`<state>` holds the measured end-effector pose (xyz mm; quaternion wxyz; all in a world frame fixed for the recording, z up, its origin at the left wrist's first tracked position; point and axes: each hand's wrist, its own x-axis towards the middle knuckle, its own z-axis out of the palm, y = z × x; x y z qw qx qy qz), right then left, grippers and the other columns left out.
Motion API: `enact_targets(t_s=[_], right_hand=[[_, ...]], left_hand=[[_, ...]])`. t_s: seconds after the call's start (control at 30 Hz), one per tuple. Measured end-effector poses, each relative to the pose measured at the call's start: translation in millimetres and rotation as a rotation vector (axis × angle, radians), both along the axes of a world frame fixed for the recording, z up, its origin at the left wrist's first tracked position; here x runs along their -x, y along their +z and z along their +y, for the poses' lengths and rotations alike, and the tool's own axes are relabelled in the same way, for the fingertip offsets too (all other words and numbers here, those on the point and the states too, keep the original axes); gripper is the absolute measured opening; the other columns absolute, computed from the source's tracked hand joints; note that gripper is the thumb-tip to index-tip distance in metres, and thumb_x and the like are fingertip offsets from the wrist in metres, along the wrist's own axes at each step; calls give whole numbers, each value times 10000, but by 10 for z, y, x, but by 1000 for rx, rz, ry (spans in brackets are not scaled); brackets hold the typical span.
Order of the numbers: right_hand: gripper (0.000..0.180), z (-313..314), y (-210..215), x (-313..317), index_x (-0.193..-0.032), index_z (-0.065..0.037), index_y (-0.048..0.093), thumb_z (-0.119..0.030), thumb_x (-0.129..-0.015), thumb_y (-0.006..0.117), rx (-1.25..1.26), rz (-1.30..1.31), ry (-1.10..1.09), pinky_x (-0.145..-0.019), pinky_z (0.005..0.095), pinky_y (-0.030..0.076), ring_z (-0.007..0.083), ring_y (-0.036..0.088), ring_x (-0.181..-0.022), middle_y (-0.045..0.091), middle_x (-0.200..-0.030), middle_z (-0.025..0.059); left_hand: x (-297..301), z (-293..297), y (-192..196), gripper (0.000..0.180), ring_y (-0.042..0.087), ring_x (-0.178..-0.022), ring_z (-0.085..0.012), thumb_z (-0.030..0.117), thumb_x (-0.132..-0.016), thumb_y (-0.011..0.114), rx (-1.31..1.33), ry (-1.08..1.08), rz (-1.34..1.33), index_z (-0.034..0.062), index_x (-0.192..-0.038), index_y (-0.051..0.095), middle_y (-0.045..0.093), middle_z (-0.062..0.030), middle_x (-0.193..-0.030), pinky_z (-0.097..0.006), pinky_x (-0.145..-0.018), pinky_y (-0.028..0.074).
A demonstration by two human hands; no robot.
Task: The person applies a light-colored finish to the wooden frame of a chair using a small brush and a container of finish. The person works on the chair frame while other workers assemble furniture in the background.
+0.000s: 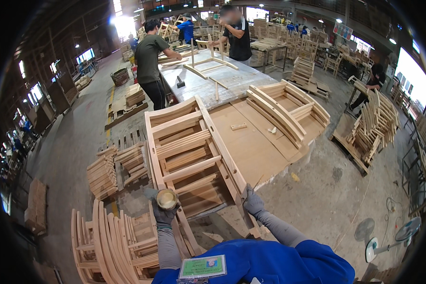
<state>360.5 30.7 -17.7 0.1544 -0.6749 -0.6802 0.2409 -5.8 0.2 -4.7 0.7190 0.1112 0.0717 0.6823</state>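
Observation:
Both of my hands wear grey gloves. My left hand [163,217] is closed around a small round cup [167,199] with pale, creamy stuff in it, beside the near left end of a stack of wooden chair frames [184,138]. At the stack's near right corner, my right hand [254,204] is closed against the long side rail. A thin stick [259,181] pokes up from its fingers; its lower part is hidden. The frames have long side rails joined by crosspieces and lie over the near left part of the worktable.
More curved chair frames [281,116] lie on the brown board [244,142] at right, near a small wooden piece [238,127]. Stacked curved parts [111,236] stand at lower left. Two people work across the metal-topped table [241,75], where a hammer [180,82] lies. A fan [371,250] stands at lower right.

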Motion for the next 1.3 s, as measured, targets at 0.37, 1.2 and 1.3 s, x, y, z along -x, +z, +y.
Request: enact_targets(t_s=[0.37, 1.2, 1.3], right_hand=[[741, -14, -34, -34, -1410, -40, 161, -213, -793, 533, -95, 39, 6, -787, 467, 466, 427, 576, -920, 489, -1192, 298], [766, -60, -34, 33, -1418, -30, 154, -237, -815, 580, -128, -24, 20, -747, 441, 475, 394, 588, -910, 536, -1172, 261], [772, -55, 10, 69, -1418, -29, 150, -243, -813, 579, -20, -18, 6, -748, 440, 475, 393, 588, -910, 540, -1162, 263]], left_hand=[[-19, 23, -2, 618, 421, -1179, -428, 539, -857, 481, -11, -27, -28, 107, -1295, 419, 421, -168, -1320, -602, -822, 477], [57, -1, -25, 676, 578, -971, -383, 604, -834, 463, 4, 4, 45, 64, -1241, 469, 568, -183, -1130, -541, -747, 513], [79, -14, -15, 663, 570, -989, -382, 593, -835, 474, 31, 24, 60, 62, -1233, 476, 564, -181, -1133, -550, -745, 511]])
